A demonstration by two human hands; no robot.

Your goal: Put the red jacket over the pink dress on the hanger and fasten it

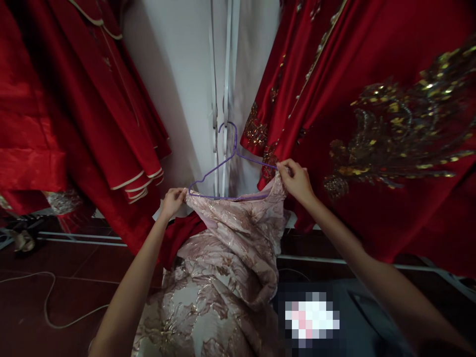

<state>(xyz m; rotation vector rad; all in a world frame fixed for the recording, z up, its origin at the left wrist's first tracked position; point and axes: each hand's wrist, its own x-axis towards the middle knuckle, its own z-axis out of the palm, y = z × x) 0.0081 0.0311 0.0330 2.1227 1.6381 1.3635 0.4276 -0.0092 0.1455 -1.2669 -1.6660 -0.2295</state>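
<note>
Fingers point(181, 193) of a person's left hand point(170, 202), toward nine o'clock, pinched one upper corner of a pink brocade gown point(226, 267), while those of the right hand point(299, 183), at three o'clock, were closed on the opposite corner. Thumb and forefinger met on the cloth on each side. The gown hung from the centre of the view down past the edge at six o'clock, with a purple wire hanger point(235, 148) set in its open neckline and the hook rising toward twelve. Pale upright bars point(228, 74) stood behind the hook; whether the two touched could not be told. Red garments with cream piping point(111, 99) filled ten o'clock, and a red garment with gold embroidery point(431, 94) hung at two. Toward eight, a thin cable point(37, 273) curved across the dark floor point(22, 322).
</note>
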